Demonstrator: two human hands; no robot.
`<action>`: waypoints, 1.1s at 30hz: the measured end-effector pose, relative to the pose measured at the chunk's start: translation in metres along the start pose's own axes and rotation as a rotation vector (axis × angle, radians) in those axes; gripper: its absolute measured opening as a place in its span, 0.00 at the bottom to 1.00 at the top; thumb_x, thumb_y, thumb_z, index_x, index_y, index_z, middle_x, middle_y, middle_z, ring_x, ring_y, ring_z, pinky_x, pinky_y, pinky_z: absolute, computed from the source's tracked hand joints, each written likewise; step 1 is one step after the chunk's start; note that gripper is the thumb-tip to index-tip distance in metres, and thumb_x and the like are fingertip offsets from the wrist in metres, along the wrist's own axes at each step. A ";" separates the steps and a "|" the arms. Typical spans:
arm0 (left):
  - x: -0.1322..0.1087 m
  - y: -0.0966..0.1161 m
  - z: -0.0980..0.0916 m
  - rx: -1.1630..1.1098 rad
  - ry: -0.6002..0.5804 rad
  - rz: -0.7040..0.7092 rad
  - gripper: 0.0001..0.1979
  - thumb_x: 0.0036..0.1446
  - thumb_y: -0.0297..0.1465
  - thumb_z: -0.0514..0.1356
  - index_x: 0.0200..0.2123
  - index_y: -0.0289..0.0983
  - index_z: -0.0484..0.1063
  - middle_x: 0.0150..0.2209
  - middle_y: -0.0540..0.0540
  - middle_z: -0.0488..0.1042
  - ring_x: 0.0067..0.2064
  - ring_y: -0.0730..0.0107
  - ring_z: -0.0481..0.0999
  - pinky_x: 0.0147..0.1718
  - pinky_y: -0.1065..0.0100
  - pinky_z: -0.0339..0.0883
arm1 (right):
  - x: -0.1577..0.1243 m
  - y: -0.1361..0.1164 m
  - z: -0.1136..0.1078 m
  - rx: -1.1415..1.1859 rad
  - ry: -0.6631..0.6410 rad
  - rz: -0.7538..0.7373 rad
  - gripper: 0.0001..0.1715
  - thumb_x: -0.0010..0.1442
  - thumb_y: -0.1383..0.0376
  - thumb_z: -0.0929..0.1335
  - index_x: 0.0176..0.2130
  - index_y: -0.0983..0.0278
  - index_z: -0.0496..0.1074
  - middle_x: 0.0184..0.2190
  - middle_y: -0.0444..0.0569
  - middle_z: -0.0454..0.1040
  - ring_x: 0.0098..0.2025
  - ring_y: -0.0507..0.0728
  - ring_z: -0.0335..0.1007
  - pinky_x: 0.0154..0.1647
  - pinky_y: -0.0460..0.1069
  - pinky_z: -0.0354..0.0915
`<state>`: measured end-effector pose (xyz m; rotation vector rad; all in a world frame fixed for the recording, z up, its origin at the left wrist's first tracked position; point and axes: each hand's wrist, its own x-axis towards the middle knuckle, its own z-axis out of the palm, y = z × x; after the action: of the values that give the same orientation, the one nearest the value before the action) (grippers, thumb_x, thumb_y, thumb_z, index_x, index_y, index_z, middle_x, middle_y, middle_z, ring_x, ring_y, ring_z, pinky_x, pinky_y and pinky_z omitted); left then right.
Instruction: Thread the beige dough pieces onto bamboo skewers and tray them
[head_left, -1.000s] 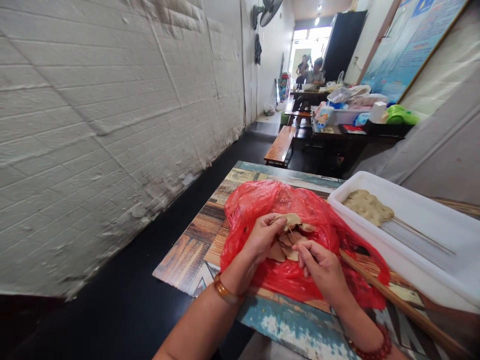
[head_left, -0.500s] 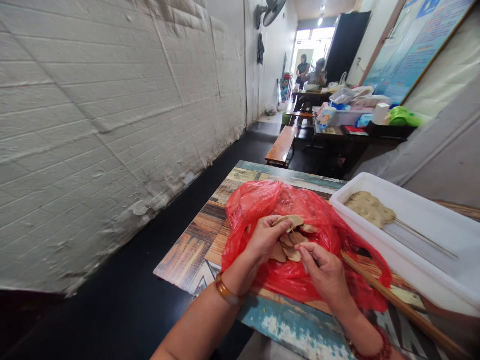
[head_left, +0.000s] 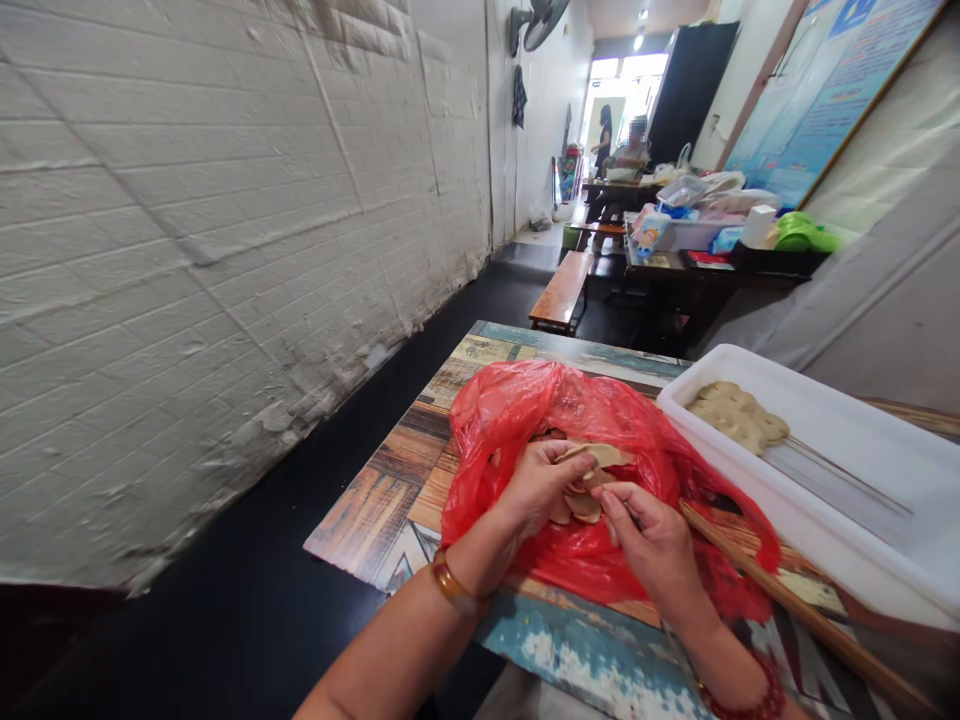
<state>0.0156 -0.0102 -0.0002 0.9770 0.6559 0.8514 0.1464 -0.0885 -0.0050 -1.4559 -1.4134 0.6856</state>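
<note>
My left hand point(head_left: 546, 482) pinches a flat beige slice point(head_left: 594, 457), soft-looking and of a food I cannot name for certain. Close beside it, my right hand point(head_left: 651, 535) is closed, thumb against fingers, on what looks like a thin skewer, mostly hidden by the fingers. Both hands are over an open red plastic bag point(head_left: 506, 410). More beige slices point(head_left: 583, 507) lie in the bag below the hands, partly covered by them. To the right, a white tray point(head_left: 847, 420) holds similar slices point(head_left: 739, 415) threaded on thin sticks.
A bundle of wooden skewers point(head_left: 817, 622) lies on the patterned table point(head_left: 375, 510), between bag and tray. Beyond stand an orange bench point(head_left: 562, 290) and a cluttered dark table point(head_left: 675, 265). A white wall point(head_left: 225, 250) runs along the left. Two people are far back.
The slice in my left hand has tilted and dropped slightly, towards my right fingers. My right hand has barely moved. In the background, one standing person has turned.
</note>
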 end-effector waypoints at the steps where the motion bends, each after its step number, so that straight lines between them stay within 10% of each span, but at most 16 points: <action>1: 0.000 0.000 0.000 0.000 -0.007 -0.002 0.17 0.45 0.41 0.67 0.27 0.30 0.74 0.23 0.48 0.71 0.23 0.78 0.66 0.25 0.74 0.58 | 0.000 -0.001 0.000 0.020 -0.007 0.011 0.17 0.61 0.55 0.63 0.32 0.64 0.73 0.16 0.40 0.63 0.19 0.51 0.60 0.22 0.45 0.58; 13: 0.006 0.013 -0.011 0.013 0.153 0.128 0.19 0.50 0.43 0.62 0.35 0.31 0.75 0.26 0.49 0.68 0.26 0.79 0.64 0.25 0.75 0.58 | 0.002 0.003 -0.003 0.326 -0.037 0.223 0.21 0.58 0.51 0.66 0.38 0.65 0.73 0.15 0.36 0.58 0.14 0.47 0.49 0.14 0.43 0.46; 26: 0.015 0.000 -0.021 1.298 0.033 0.454 0.08 0.55 0.30 0.57 0.33 0.36 0.75 0.36 0.44 0.74 0.37 0.66 0.72 0.37 0.67 0.63 | 0.012 0.003 -0.026 0.374 0.104 0.184 0.17 0.58 0.53 0.67 0.37 0.65 0.72 0.16 0.36 0.60 0.15 0.46 0.50 0.14 0.41 0.47; 33: 0.014 -0.009 -0.011 1.493 -0.128 0.607 0.08 0.52 0.31 0.61 0.37 0.37 0.74 0.42 0.42 0.72 0.45 0.60 0.69 0.44 0.62 0.62 | 0.012 0.000 -0.027 0.398 0.108 0.164 0.16 0.58 0.54 0.67 0.35 0.65 0.72 0.16 0.36 0.59 0.15 0.45 0.50 0.15 0.41 0.48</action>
<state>0.0169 0.0041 -0.0141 2.6495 0.8807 0.7144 0.1729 -0.0833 0.0078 -1.2768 -1.0120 0.9188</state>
